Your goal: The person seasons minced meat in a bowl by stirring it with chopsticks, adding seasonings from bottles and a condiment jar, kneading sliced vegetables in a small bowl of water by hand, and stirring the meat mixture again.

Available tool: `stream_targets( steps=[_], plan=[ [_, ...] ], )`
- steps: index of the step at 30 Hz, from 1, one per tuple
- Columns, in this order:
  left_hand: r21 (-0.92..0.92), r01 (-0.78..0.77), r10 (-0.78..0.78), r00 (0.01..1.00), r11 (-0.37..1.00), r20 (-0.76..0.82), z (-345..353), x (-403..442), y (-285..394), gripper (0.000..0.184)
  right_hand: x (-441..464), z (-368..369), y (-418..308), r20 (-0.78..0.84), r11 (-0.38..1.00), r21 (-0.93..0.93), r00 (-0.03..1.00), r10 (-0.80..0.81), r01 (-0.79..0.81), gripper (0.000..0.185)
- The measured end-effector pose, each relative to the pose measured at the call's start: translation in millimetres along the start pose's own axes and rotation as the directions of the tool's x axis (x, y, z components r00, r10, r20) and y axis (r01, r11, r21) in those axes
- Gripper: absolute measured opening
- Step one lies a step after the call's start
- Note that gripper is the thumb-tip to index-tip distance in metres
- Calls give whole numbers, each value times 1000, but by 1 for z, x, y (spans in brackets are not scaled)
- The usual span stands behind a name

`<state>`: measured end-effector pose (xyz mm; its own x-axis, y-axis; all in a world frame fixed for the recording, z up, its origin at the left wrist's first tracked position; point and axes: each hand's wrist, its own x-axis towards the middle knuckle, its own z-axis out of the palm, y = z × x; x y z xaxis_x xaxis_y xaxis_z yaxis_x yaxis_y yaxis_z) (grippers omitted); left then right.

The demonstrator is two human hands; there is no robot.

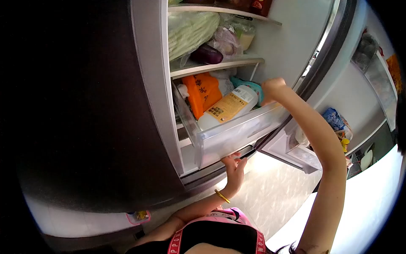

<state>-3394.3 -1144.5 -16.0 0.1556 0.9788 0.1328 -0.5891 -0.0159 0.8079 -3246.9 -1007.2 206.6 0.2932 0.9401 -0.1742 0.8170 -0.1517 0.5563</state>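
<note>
Here's the clear drawer (pixel 237 132), out from the fridge cabinet (pixel 151 80), and inside it the white bottle (pixel 228 108) lies aslant on its side, label up. The left hand (pixel 234 169) is at the drawer's lower front edge, its grip loosely open, thumb apart; the right hand (pixel 272 89) is curled by the drawer's right end, near the teal packet (pixel 251 86), and whether that grip holds anything, I can't tell!

Trouble spots? An uneven pull or push could skew the drawer and jam it. The bottle could roll or slide with a sudden jolt, perhaps leaking if its cap is loose. The orange bag (pixel 201 94) beside it could catch on the shelf above if it bulges upward. Left fingers so near the lower edge could get pinched if the drawer moves inward, and the open door (pixel 359 91) could block it if swung in early.

Now the count: two hands, one drawer, one bottle, one orange bag, one teal packet, two shelf edges above, one dark eggplant (pixel 207 54), one big pale-green vegetable (pixel 194 33), one yellow bracelet (pixel 222 196)!
</note>
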Motion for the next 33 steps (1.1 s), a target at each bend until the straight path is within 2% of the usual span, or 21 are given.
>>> stream_targets(
  steps=[1,3,4,6,7,9,10,11,14,15,16,17,20,23,25,26,27,28,29,31,33],
  plan=[
    [-1,-3,3,1000,1000,5,1,1,-1,57,-4,-5,5,-3,1000,0,1000,5,-5,58],
    [23,-14,14,1000,1000,-10,0,1,-7,52,-14,-16,17,-180,988,147,981,77,-51,54],
    [25,-10,10,1000,1000,-3,0,1,-10,52,-20,-21,22,-175,987,151,981,84,-57,54],
    [-22,-71,70,996,997,-63,4,6,-13,52,-33,-36,34,-414,984,171,910,36,39,53],
    [-17,-69,67,996,997,-56,5,7,-12,52,-42,-41,42,-458,979,196,888,39,59,52],
    [-142,-4,-17,989,990,-146,10,11,-10,46,-73,-54,57,-517,967,248,852,77,63,52],
    [-25,34,-38,986,999,-163,11,13,1,45,-94,-60,63,-532,959,277,840,110,51,52],
    [-54,14,-24,982,998,-186,15,17,5,45,-108,-56,74,-630,965,253,769,108,71,52],
    [42,-29,39,968,999,-250,12,34,-4,41,-172,-45,115,-835,951,237,542,96,197,55],
    [24,-15,20,972,1000,-233,9,40,2,39,-191,-49,131,-753,913,336,649,111,233,59],
    [39,-22,31,969,999,-247,4,53,0,38,-212,-42,144,-794,920,320,594,131,225,60],
    [89,-76,94,970,993,-223,5,62,-3,38,-239,-39,148,-629,806,558,734,255,198,60],
    [-46,-107,97,980,993,-174,1,97,-15,40,-297,-2,201,-573,821,557,773,273,123,67],
    [-71,-60,44,978,996,-202,42,49,7,46,-347,29,219,-501,720,663,836,223,205,73],
    [-11,-40,39,995,999,-92,58,1,-10,40,-368,54,216,-470,629,727,867,164,274,74],
    [9,-46,45,996,999,75,85,-37,-21,39,-381,71,216,-457,588,751,879,138,299,73],
    [3,-129,123,956,992,268,98,-55,-22,38,-390,94,218,-487,570,750,864,130,337,72],
    [-1,-144,128,874,990,469,112,-69,-25,43,-399,118,219,-516,551,746,848,122,375,70],
    [-30,-126,114,744,992,659,149,-109,-46,49,-407,142,221,-545,532,740,831,114,412,69],
    [-20,-197,102,415,980,904,197,-129,-36,67,-414,175,223,-574,546,725,806,143,420,69],
    [-19,-352,46,69,936,997,242,-170,-59,86,-442,218,228,-504,452,816,828,247,362,70]
  ],
)
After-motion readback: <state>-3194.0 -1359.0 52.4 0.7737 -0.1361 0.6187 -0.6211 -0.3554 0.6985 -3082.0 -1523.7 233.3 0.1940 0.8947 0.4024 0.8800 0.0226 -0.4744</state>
